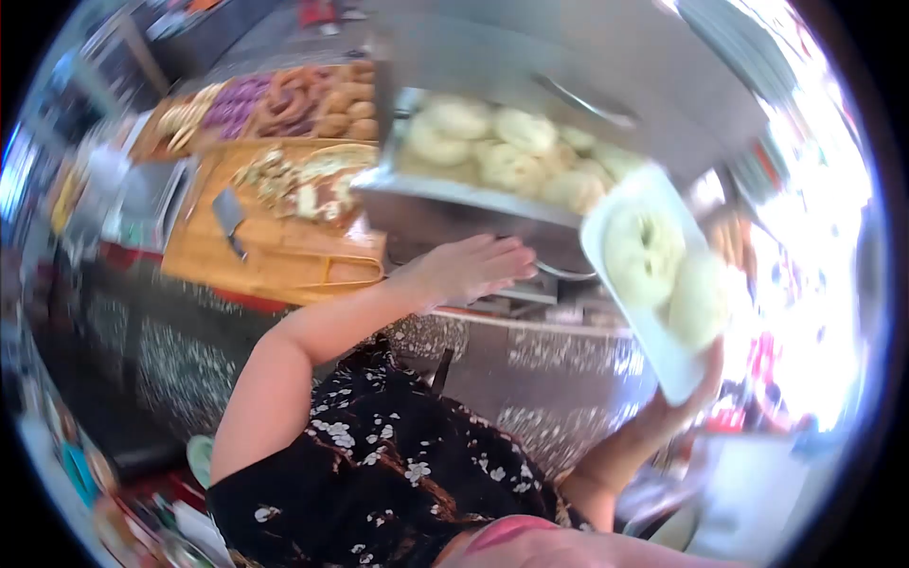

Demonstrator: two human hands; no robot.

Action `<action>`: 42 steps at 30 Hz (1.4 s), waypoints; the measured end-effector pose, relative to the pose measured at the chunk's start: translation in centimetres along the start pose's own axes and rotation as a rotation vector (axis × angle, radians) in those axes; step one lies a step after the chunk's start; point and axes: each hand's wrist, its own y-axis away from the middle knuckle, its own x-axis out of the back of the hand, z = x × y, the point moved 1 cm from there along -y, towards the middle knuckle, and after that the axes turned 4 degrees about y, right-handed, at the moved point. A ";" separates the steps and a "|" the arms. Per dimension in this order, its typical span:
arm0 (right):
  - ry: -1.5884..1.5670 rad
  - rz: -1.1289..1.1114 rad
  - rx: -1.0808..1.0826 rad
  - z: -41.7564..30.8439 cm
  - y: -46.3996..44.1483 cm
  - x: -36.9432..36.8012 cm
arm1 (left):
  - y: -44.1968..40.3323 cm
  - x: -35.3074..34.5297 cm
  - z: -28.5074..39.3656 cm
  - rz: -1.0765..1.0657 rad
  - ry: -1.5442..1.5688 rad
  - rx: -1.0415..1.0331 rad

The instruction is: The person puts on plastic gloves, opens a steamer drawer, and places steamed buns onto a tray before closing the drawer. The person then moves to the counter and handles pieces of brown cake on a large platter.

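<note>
My right hand (696,383) grips the lower end of a white tray (653,355), tilted at the right. On it lie pale buns, one (639,260) with a creased top and a smoother one (699,301) beside it. Stretched out in front of a metal steamer drawer (473,189), my left hand (478,270) has its fingers extended and holds nothing. Several pale buns (516,156) fill that drawer. The upper end of the tray is close to the drawer's right corner.
A wooden board (204,241) at the left carries a cleaver (230,218), chopped food and a flat bread (331,175). Behind it are rows of brown and purple baked goods (294,99). A speckled counter (189,350) runs below. A metal lid (653,66) rises above the drawer.
</note>
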 end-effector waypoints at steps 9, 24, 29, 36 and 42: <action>-0.110 -0.314 -0.092 -5.6 5.6 -13.2 | 8.4 7.9 -1.4 0.693 0.223 0.381; -0.968 -1.126 -1.008 -21.0 46.4 -53.1 | 61.8 23.1 -5.2 1.227 0.049 1.234; -0.820 -1.117 -1.088 -25.1 53.9 -65.0 | 73.2 23.8 -11.3 1.325 0.182 1.269; -0.710 -1.355 -1.131 -31.4 69.1 -81.7 | 90.7 25.5 -21.5 1.728 0.623 1.441; -0.672 -1.822 -1.072 -45.6 82.1 -94.0 | 106.0 32.4 -24.6 2.253 0.523 1.491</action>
